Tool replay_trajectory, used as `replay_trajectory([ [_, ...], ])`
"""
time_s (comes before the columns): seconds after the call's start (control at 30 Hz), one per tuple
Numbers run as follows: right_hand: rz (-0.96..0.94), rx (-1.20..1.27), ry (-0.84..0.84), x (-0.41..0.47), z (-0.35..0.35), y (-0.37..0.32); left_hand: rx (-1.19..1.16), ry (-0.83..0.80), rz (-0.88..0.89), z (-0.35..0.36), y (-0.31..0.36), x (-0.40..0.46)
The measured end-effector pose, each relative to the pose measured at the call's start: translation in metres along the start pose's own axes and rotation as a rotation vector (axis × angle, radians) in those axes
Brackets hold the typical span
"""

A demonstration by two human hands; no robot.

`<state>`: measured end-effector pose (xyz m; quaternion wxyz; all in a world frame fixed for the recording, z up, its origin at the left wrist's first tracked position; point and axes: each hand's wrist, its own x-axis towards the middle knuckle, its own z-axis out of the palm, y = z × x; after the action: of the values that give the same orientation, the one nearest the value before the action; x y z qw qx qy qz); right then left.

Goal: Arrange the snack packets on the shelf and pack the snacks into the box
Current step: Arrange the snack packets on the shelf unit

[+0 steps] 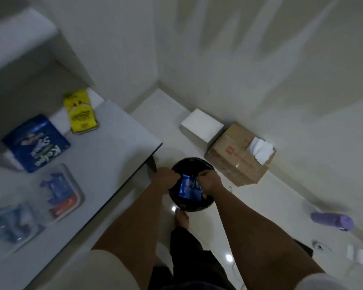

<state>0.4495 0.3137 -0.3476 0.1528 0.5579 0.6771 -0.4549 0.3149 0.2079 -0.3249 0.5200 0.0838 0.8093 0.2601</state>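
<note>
Both hands, the left hand [167, 179] and right hand [210, 181], grip a blue snack packet [190, 189] over the black bin [192, 186] on the floor, so I think a loose grip may drop it inside.

The floor [249, 197] is of glossy pale tile and reflects lamp spots. The cardboard box [237, 155] looks matt brown, with shiny clear tape. The blue snack packet [190, 189] has glossy foil-like plastic. The black bin [192, 185] is lined with shiny plastic. The counter top [113, 139] is smooth and grey.
</note>
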Motion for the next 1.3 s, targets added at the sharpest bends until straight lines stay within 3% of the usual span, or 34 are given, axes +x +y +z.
replay_trajectory([
  [0.4,-0.427,-0.062,0.037,-0.126,0.069,-0.141,-0.056,0.308,0.177,-0.174,-0.097,-0.131],
  [0.63,-0.541,-0.081,0.056,-0.143,0.104,-0.214,-0.006,0.519,0.189,-0.257,-0.128,-0.149],
  [1.07,-0.487,-0.205,0.031,-0.013,0.153,-0.339,-0.074,0.768,-0.097,-0.34,-0.138,-0.033],
  [1.3,-0.306,-0.156,-0.063,0.064,0.179,-0.386,-0.036,0.693,-0.347,-0.361,-0.15,0.02],
])
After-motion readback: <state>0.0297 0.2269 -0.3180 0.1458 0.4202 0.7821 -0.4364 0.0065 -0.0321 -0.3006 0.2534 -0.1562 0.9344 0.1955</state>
